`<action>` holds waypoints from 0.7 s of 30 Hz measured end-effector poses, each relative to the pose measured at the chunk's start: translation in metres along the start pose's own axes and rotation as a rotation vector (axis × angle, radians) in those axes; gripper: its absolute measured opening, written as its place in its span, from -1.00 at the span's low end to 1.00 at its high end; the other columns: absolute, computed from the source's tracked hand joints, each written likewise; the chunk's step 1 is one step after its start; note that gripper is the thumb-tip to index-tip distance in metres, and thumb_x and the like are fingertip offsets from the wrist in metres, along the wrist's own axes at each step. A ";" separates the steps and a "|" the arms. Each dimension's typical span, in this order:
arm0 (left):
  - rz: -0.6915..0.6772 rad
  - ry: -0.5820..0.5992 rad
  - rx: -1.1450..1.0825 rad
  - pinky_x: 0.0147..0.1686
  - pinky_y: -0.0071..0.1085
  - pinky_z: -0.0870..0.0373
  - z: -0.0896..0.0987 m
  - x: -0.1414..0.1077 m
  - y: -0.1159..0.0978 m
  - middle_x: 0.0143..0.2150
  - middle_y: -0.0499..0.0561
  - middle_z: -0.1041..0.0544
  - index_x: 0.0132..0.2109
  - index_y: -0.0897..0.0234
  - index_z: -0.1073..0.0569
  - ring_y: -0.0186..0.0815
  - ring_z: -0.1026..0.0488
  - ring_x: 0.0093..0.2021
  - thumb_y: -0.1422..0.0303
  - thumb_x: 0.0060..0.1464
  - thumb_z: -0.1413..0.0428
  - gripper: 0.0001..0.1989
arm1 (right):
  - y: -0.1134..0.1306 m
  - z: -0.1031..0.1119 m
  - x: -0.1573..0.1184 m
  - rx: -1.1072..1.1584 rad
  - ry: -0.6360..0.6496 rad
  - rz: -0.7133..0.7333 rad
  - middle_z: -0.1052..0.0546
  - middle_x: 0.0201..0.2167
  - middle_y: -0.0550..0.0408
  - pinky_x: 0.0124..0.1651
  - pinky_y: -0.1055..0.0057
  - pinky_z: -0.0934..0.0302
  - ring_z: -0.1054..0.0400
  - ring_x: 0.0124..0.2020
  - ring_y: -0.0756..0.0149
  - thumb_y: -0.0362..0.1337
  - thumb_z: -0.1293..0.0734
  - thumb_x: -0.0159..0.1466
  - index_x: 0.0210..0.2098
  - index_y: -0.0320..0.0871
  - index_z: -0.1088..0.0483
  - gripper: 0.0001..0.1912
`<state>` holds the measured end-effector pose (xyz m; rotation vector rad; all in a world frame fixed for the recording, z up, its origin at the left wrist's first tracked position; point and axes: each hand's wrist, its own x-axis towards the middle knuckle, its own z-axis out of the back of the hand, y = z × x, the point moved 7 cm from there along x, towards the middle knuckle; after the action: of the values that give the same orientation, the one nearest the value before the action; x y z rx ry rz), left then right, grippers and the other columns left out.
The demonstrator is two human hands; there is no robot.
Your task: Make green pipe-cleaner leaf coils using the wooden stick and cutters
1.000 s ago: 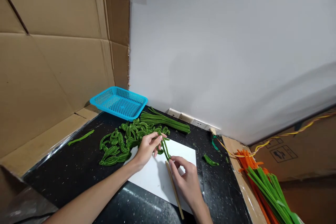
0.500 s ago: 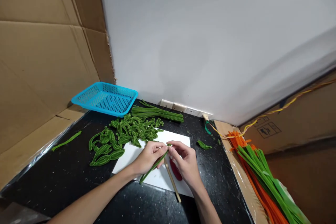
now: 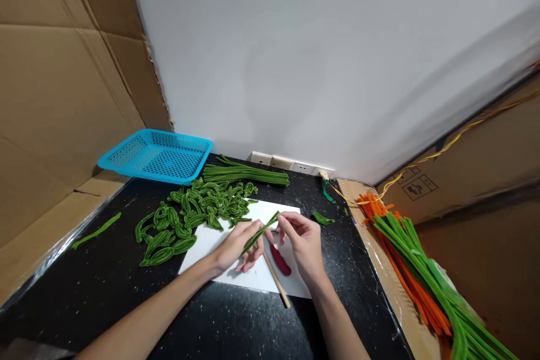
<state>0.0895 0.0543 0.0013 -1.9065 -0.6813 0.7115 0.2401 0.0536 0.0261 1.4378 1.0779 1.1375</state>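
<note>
My left hand holds a green fuzzy stem that slants up to the right over a white sheet. The fingertips of my right hand are pinched near the stem's upper end; whether they grip it is hard to see. Between the hands, a dark red piece and a thin wooden stick lie on the sheet, the stick's lower end past its edge. Left of the sheet and over its corner spreads a pile of looped green leaf shapes.
A blue mesh basket stands at the back left beside a bundle of green stems. One leaf and a green strip lie apart. Orange stems and bright green stems rest on cardboard at right.
The stem has turned and risen, with its upper end now showing between the hands. My left fingers have spread below it, and my right hand has shifted slightly right. The view has shifted slightly.
</note>
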 end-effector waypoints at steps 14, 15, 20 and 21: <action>-0.062 -0.224 0.112 -0.75 -0.59 0.14 0.014 0.004 -0.001 -0.71 -0.27 -0.13 -0.21 0.42 -0.54 -0.55 0.06 -0.74 -0.15 0.10 -0.24 -0.40 | -0.012 -0.011 -0.003 0.276 -0.017 -0.133 -0.68 -0.25 -0.07 -0.46 0.44 -0.45 -0.50 -0.42 0.30 -0.07 -0.58 0.17 -0.22 -0.18 -0.68 -0.69; -0.075 -0.227 0.118 -0.74 -0.58 0.15 0.014 0.004 -0.002 -0.70 -0.27 -0.12 -0.23 0.42 -0.55 -0.55 0.05 -0.73 -0.14 0.11 -0.24 -0.41 | -0.013 -0.011 -0.004 0.272 -0.030 -0.130 -0.68 -0.27 -0.07 -0.45 0.43 -0.46 -0.51 -0.43 0.29 -0.07 -0.59 0.16 -0.22 -0.18 -0.68 -0.68; -0.104 -0.183 0.134 -0.70 -0.55 0.13 0.007 0.003 -0.005 -0.62 -0.22 -0.18 -0.25 0.39 -0.58 -0.54 0.02 -0.70 -0.11 0.15 -0.22 -0.45 | -0.016 0.000 -0.005 0.229 -0.179 -0.102 -0.70 -0.28 -0.10 -0.48 0.39 -0.47 -0.51 -0.53 0.29 -0.05 -0.58 0.16 -0.28 -0.22 -0.68 -0.67; -0.104 -0.172 0.145 -0.70 -0.55 0.13 0.006 0.002 -0.006 -0.61 -0.21 -0.19 -0.27 0.39 -0.58 -0.54 0.01 -0.70 -0.10 0.15 -0.22 -0.46 | -0.016 0.002 -0.005 0.224 -0.211 -0.094 -0.70 -0.29 -0.10 -0.50 0.39 -0.46 -0.49 -0.55 0.30 -0.06 -0.58 0.16 -0.30 -0.23 -0.68 -0.67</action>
<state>0.0861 0.0615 0.0038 -1.6785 -0.8083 0.8422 0.2404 0.0500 0.0094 1.6234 1.1359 0.7975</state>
